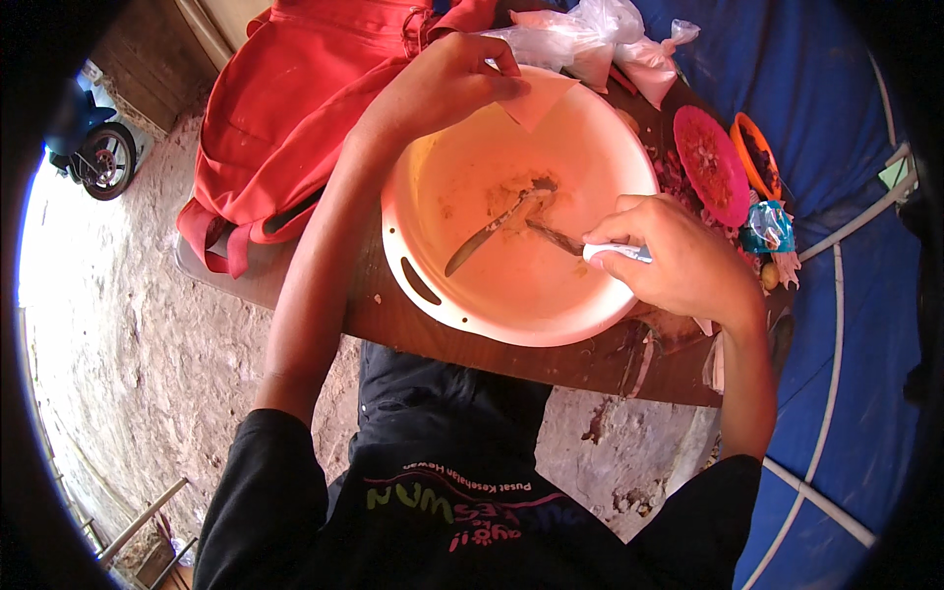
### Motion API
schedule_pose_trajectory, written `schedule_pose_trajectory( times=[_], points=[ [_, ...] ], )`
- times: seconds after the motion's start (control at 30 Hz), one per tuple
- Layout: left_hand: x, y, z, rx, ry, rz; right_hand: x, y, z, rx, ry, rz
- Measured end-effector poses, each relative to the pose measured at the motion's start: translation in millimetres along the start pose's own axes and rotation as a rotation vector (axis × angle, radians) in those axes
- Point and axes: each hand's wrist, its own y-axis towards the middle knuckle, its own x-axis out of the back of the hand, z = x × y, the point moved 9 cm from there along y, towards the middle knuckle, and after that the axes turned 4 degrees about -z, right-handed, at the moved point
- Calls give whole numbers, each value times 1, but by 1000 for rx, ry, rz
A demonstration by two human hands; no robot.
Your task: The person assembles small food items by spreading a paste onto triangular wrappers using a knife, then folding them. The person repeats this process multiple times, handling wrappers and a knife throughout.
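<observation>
Basin, pale pink plastic, sits mid-table; red bag lies at its left. Left hand pinches a thin folded wrapper over the far rim. Right hand is curled around a white-handled spoon, its tip in the filling beside a second spoon.

Left arm bare, stretched forward and up from lower left, elbow nearly straight; left hand knuckles up, fingers pinched together; right forearm rises from lower right, wrist bent inward; right hand curled closed in a fist-like grip.
</observation>
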Motion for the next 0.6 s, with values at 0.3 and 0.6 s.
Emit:
schedule_pose_trajectory(
  times=[0.3, 0.6],
  points=[
    [1, 0, -2, -7, 9, -15, -11, 11, -3, 36, 112, 112],
    [1, -6, 0, 37, -142, 12, 3, 0, -5, 63, 281, 174]
  ],
)
